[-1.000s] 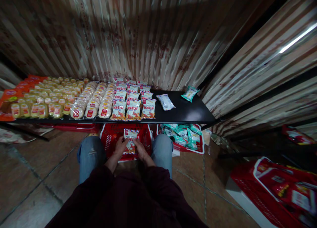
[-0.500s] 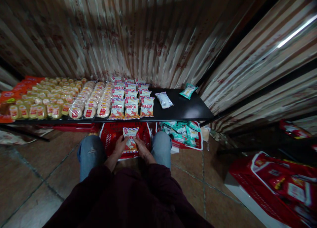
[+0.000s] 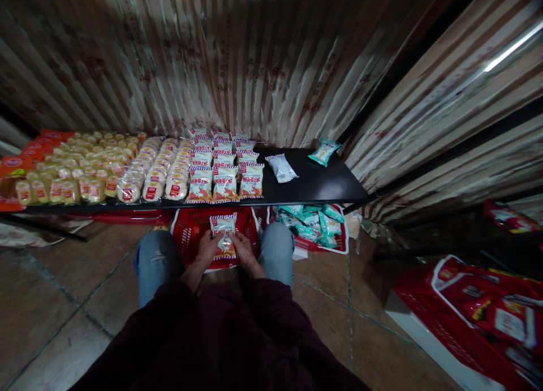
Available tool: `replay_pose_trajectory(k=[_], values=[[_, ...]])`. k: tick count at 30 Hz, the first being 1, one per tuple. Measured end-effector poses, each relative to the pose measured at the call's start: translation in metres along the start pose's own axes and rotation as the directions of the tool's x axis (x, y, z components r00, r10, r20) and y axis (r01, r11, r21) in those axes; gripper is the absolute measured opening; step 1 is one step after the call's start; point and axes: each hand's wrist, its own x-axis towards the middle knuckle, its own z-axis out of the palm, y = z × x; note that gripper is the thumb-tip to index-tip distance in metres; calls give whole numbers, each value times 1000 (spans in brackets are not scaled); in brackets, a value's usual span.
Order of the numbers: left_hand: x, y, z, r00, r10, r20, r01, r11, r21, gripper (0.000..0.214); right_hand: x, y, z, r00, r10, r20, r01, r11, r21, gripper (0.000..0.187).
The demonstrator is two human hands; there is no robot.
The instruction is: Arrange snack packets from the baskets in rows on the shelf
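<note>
Both sides pinned: the left hand and the right hand grasped one snack bag between them, over the red basket just below the middle of the frame! Higher up, similar bags filled three columns on the black shelf, a pale packet lying to their right

Bare stretch of black shelf, centre-right, gives me passage around loose white packet and teal packet. Snack rows block left through centre. Striped sheeting walls off top. Lower centre: left hand, held packet, right hand crowd gap between knees.
</note>
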Motion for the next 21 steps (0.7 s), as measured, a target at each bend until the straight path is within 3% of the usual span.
replay_pose_trajectory(k=[6, 14, 21], values=[[-2, -1, -2, 1000, -20, 10, 20, 999, -40, 45, 0, 2, -2, 997, 74, 12, -75, 997, 32, 44], [-6, 1, -4, 993, -88, 80, 97, 988, -120, 45, 2, 5, -6, 997, 69, -19, -68, 997, 47, 39], [-9, 6, -7, 990, -133, 54, 139, 982, -125, 39, 2, 4, -7, 993, 110, -41, -108, 992, 58, 38]])
